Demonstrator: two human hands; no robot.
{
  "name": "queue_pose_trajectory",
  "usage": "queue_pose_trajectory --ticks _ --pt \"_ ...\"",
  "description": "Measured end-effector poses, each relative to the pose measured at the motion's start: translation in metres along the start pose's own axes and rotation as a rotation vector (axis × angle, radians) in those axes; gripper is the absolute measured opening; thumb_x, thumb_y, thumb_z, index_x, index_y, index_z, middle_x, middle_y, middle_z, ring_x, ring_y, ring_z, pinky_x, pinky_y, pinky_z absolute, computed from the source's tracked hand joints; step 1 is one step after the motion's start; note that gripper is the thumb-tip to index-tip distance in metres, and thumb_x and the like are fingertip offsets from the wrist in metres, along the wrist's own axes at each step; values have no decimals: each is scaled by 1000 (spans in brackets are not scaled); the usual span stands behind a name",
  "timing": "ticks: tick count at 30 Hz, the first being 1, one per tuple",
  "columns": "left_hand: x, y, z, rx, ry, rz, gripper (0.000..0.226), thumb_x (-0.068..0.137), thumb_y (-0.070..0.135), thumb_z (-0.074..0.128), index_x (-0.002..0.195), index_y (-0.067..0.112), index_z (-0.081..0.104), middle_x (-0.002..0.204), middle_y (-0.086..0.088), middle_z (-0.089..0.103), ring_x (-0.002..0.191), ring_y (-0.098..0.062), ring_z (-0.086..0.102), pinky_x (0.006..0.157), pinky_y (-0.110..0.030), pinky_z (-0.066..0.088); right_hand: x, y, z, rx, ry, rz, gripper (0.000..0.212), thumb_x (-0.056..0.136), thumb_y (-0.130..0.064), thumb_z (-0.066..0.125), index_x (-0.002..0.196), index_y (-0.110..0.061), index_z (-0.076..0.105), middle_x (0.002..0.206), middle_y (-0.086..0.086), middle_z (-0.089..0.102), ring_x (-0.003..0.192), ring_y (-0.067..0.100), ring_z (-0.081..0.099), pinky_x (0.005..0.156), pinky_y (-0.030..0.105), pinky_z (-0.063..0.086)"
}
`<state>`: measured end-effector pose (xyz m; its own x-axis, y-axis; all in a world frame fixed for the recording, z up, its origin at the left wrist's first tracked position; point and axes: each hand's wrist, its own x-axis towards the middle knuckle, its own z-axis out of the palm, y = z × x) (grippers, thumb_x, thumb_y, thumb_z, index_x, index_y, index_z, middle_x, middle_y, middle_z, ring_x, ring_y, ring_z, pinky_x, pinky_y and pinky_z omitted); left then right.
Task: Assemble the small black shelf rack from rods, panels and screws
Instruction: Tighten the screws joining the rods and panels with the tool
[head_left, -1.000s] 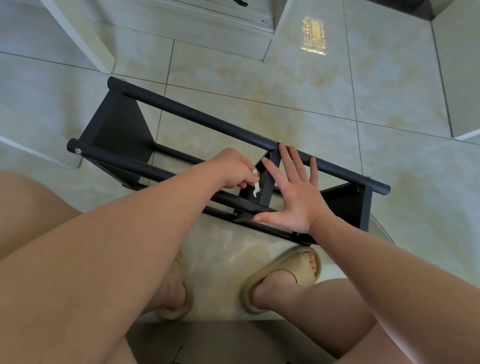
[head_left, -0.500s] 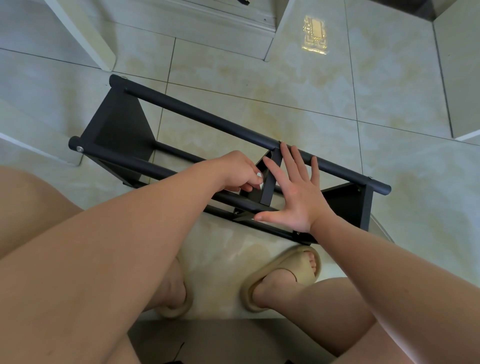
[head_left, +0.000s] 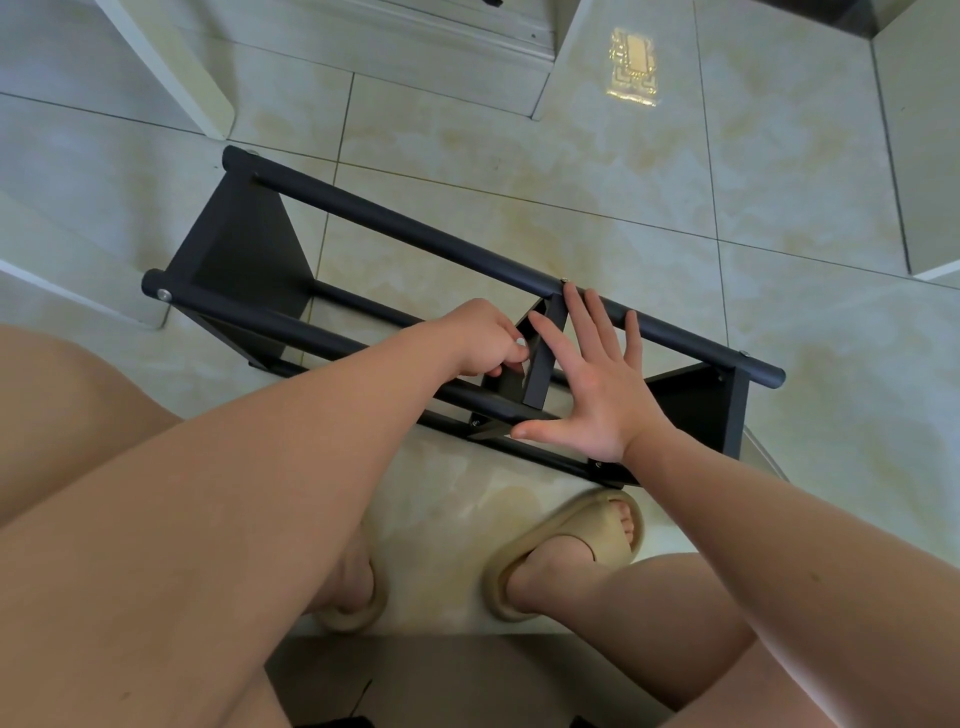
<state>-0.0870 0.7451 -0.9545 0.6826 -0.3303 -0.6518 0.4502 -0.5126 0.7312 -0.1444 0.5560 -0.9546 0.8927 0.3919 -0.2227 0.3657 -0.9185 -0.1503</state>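
The black shelf rack lies on its side on the tiled floor, its far rod (head_left: 415, 234) running from upper left to lower right. It has a left end panel (head_left: 234, 249), a middle panel (head_left: 540, 364) and a right end panel (head_left: 696, 400). My right hand (head_left: 592, 384) presses flat on the middle panel with fingers spread. My left hand (head_left: 478, 338) is curled at that panel's left face, pinching a small pale tool that is mostly hidden. A silver screw head (head_left: 164, 294) shows at the near rod's left end.
A white furniture leg (head_left: 171, 67) stands at the back left and a white board edge (head_left: 62, 280) lies beside the rack's left end. Another white panel (head_left: 930, 156) is at the right. My sandalled feet (head_left: 571, 545) rest just below the rack.
My left hand has drawn slightly closer against the middle panel, and the pale tool below its fingers shows less. My right hand stays flat on the panel.
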Motion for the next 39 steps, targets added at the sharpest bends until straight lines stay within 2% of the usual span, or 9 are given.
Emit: queue_pose_trajectory --ticks 4,8,11,15,21,27,31,36,39 --pt "0 0 2 3 4 24 7 94 22 65 88 25 64 85 5 72 71 -8 61 63 -26 42 0 0 -1 4 -1 0 119 66 -102 32 161 -36 8 170 5 -15 154 23 -22 121 61 -13" --pt "1 0 0 -1 -39 -12 11 95 25 64 85 26 64 79 10 72 70 -8 61 70 -27 48 0 0 -1 7 -3 -4 119 66 -102 32 161 -35 8 169 5 -15 154 23 -22 120 62 -12" --pt "2 0 -2 -38 -59 -48 7 96 24 63 89 23 64 79 10 72 70 -8 60 74 -28 50 0 0 -2 12 -1 -6 119 66 -102 30 161 -34 9 169 5 -15 154 23 -22 120 61 -13" --pt "1 2 -4 -77 -76 -106 8 97 24 62 96 18 67 78 10 73 69 -8 59 71 -26 50 -1 0 -2 19 2 -8 119 65 -102 30 161 -34 10 169 5 -15 154 23 -21 120 61 -13" --pt "-1 6 -4 -59 -123 -167 18 101 24 55 91 14 66 83 8 73 76 -10 60 82 -29 51 -1 -1 -1 15 2 -6 119 65 -102 29 161 -35 10 169 5 -15 154 23 -22 120 61 -13" --pt "-3 8 -1 40 -143 -124 18 104 20 46 98 14 63 86 8 69 80 -8 58 69 -24 46 0 -1 -1 7 -5 -3 119 66 -102 30 161 -35 8 169 5 -16 154 23 -23 120 62 -13" --pt "-3 6 -2 70 -164 -86 19 105 17 43 95 16 60 84 7 67 80 -8 57 67 -24 44 0 -1 -1 0 4 -6 118 67 -100 35 162 -34 9 169 6 -14 154 23 -21 120 61 -14" --pt "-3 1 -4 140 -204 -26 24 104 14 43 87 19 60 83 7 67 81 -11 58 69 -25 46 0 -1 0 -13 0 0 118 66 -101 32 161 -35 8 169 6 -15 155 24 -21 120 61 -13" --pt "-3 0 -6 195 -216 4 26 104 12 44 85 19 60 84 7 67 84 -13 58 79 -30 48 0 -1 0 -24 -3 3 118 66 -102 31 161 -35 8 169 6 -15 155 25 -20 120 61 -13"
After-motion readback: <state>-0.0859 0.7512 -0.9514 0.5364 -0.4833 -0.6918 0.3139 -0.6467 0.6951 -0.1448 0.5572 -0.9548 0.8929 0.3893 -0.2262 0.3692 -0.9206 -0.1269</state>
